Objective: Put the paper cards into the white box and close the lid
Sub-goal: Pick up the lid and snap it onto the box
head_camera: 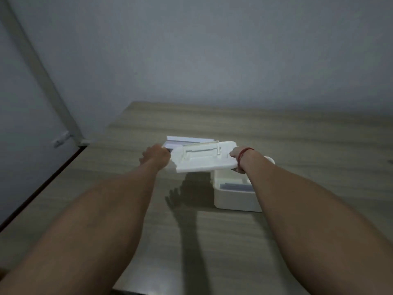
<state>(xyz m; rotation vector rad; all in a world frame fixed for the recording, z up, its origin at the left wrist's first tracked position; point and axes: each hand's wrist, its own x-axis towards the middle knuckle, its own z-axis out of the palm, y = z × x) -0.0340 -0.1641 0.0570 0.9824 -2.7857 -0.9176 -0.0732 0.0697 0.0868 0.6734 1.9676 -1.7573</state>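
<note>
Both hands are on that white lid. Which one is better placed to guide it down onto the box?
Probably the right hand. It holds the lid at the end directly above the open white box. The left hand grips the far end, over bare table, near the paper cards.

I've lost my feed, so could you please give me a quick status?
Both hands, left and right, hold the lid in the air. Box open. Cards lie behind the lid.
</note>
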